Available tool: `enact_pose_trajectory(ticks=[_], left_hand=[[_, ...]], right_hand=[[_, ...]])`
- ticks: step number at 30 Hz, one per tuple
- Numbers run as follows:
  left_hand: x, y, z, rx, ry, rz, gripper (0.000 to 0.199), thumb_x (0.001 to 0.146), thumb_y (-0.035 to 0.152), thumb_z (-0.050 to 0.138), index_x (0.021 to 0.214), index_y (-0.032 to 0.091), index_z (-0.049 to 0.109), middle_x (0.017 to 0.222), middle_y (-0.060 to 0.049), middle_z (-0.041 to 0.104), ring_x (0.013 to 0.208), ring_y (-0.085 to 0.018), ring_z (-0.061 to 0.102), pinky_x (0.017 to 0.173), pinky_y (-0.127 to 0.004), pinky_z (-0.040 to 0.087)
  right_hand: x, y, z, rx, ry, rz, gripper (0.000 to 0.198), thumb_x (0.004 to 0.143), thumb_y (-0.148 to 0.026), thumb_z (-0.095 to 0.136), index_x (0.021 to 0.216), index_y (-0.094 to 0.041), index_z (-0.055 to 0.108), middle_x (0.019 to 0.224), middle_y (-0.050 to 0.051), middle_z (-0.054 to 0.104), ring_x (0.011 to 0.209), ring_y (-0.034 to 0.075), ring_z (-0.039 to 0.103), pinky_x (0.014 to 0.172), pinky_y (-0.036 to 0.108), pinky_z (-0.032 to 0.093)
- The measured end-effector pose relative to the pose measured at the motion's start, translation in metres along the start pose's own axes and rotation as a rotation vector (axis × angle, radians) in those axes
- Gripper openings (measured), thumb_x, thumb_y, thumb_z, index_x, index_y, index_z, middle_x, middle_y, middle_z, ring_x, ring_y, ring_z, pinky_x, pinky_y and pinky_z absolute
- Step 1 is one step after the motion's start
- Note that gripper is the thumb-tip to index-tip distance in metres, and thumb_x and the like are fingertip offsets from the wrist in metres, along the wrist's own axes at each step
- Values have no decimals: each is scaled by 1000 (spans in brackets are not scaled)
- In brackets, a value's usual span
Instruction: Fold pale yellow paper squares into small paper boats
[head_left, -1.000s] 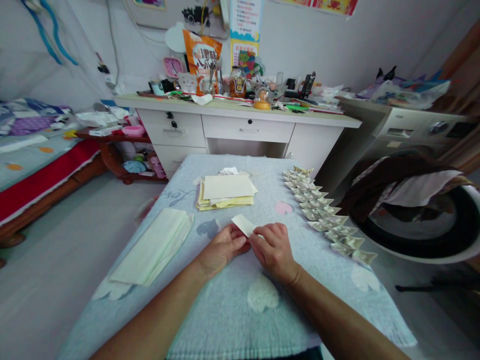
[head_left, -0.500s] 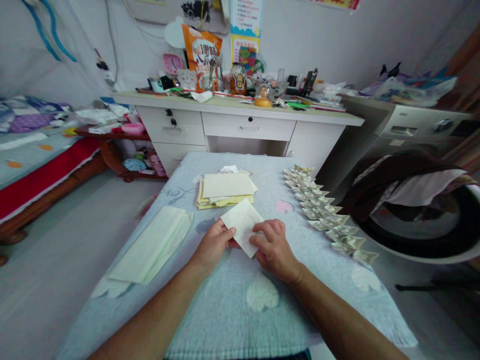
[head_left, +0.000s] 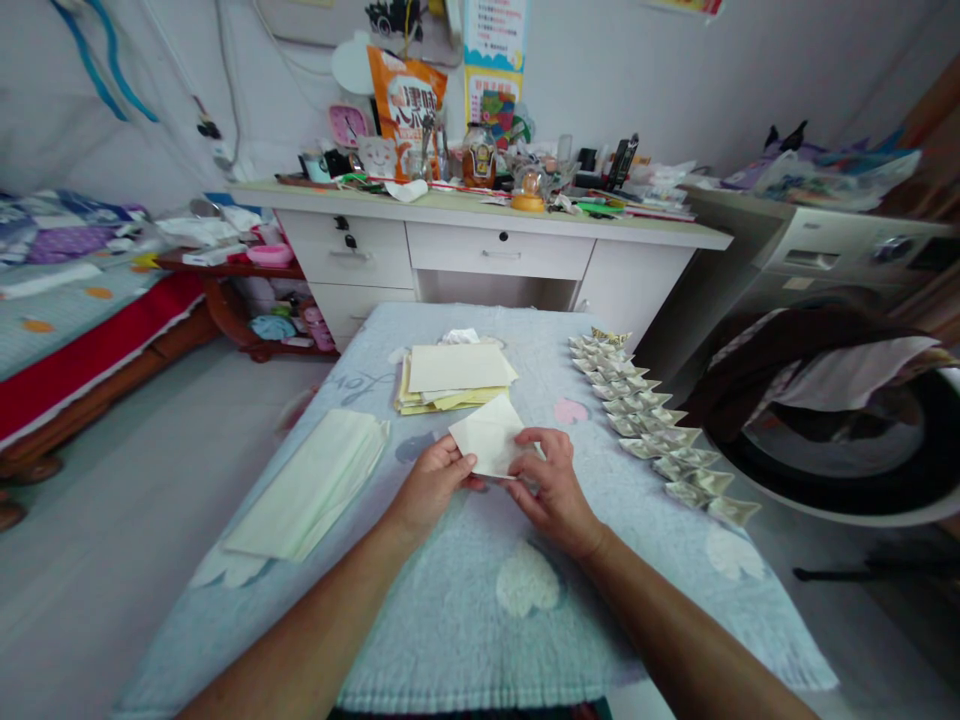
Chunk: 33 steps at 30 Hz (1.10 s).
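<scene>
A small cream sheet of paper (head_left: 489,440) is held between my hands over the cloth-covered table, its near corner folded up so the bottom edge runs straight. My left hand (head_left: 441,476) pinches its left side, thumb on top and fingers beneath. At the right side, my right hand (head_left: 547,482) grips the lower edge with curled fingers. Just beyond lies a stack of cream and yellow paper (head_left: 459,370). Left of my hands rests a long pile of pale paper (head_left: 315,488). Folded paper boats (head_left: 645,425) stand in a row along the table's right side.
A blue-grey cloth (head_left: 450,620) covers the table. Behind it, a white desk (head_left: 501,245) carries a jar, a snack bag and clutter. To the right stands a washing machine (head_left: 817,245) with its door open and clothes hanging out. A bed (head_left: 90,330) is at the left.
The paper's near corner, which pointed down toward me, is now folded upward, leaving a straight lower edge. My right fingers have shifted along that edge.
</scene>
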<state>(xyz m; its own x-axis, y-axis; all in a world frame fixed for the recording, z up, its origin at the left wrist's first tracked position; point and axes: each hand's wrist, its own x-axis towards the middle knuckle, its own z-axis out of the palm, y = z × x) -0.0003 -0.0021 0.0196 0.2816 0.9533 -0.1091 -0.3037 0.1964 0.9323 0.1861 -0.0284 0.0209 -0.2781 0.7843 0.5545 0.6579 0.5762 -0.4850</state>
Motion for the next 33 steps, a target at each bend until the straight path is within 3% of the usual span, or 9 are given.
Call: enact_pose_trajectory(ticks=[7,12,16,22,27,33], left_hand=[[0,0,0,-3,-18,29,45,74,27,70,117,15,62,108,-12,70,80,-20,66,58,-25,49],[-1,0,0,-9,-4,52,43,74,27,71,114,15,63,106,-12,70,84,-21,65,60,-25,50],[-3,2,0,1,-21,56,44,74,27,71,115,14,62,109,-13,70,87,-22,65,61,-25,50],[-3,0,1,-1,-92,49,52,67,22,77,116,14,60,109,-12,70,87,-21,66,69,-26,51],[0,-5,2,26,-44,76,50,66,21,78,113,14,62,105,-10,72,92,-23,67,86,-33,50],[-1,-1,4,42,-14,86,48,65,20,78,110,13,62,102,-9,73,91,-23,68,89,-35,49]], right_hand=[[3,4,0,293,18,208,14,80,-29,66,90,-21,59,131,9,41,123,27,39,101,44,34],[7,9,3,516,5,267,16,81,-33,66,79,-19,59,105,6,53,101,20,53,89,34,42],[8,11,3,544,8,303,19,81,-34,65,72,-19,58,84,2,54,82,17,53,75,29,42],[9,13,2,546,44,308,19,81,-33,66,71,-19,58,82,2,54,80,16,52,74,28,41],[7,14,3,562,26,338,21,80,-35,66,75,-20,52,80,0,52,77,15,50,70,26,41],[3,14,9,638,40,388,32,76,-33,68,91,-22,42,84,-1,49,77,15,49,66,25,42]])
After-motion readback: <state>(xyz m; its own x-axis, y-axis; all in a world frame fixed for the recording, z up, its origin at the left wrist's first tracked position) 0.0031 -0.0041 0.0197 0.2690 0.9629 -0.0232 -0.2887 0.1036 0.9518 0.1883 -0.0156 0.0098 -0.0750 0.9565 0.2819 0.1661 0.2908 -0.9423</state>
